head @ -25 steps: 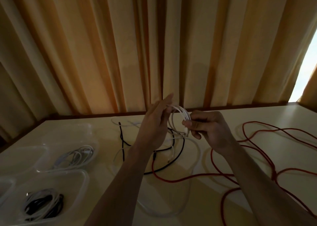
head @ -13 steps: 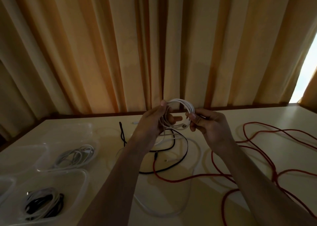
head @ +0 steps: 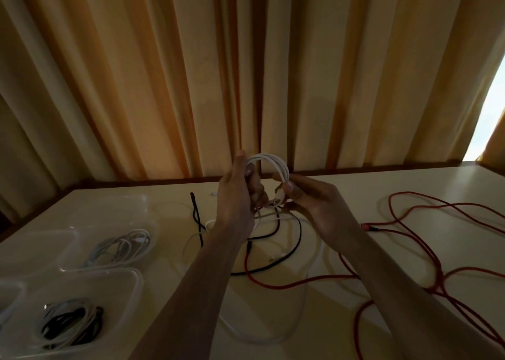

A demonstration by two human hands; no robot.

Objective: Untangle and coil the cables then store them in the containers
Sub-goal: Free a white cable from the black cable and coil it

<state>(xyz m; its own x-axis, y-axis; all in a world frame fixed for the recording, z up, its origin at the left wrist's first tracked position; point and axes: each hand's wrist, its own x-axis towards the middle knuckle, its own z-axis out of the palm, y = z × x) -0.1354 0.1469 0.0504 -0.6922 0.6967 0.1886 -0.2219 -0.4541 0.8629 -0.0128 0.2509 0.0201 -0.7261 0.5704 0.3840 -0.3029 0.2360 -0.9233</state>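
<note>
I see white cable (head: 276, 165) now several tidy loops, raised above table (head: 410, 196) centre; a second ago, looser. Left hand (head: 237, 196) curls round coil, right hand (head: 308, 201) pinches its right side. Coil nearly ready for containers (head: 136, 283) near left.

Both hands are raised over the middle of the worktop (head: 410, 185), the left hand (head: 236, 196) and right hand (head: 314, 206) facing each other with a coil (head: 273, 163) held between them. Loose cables (head: 273, 250) lie on the worktop under the hands; a long cable (head: 437, 239) sprawls to the right. Containers (head: 114, 217) sit at the left, two with coiled cables inside. A curtain (head: 246, 73) hangs behind.
</note>
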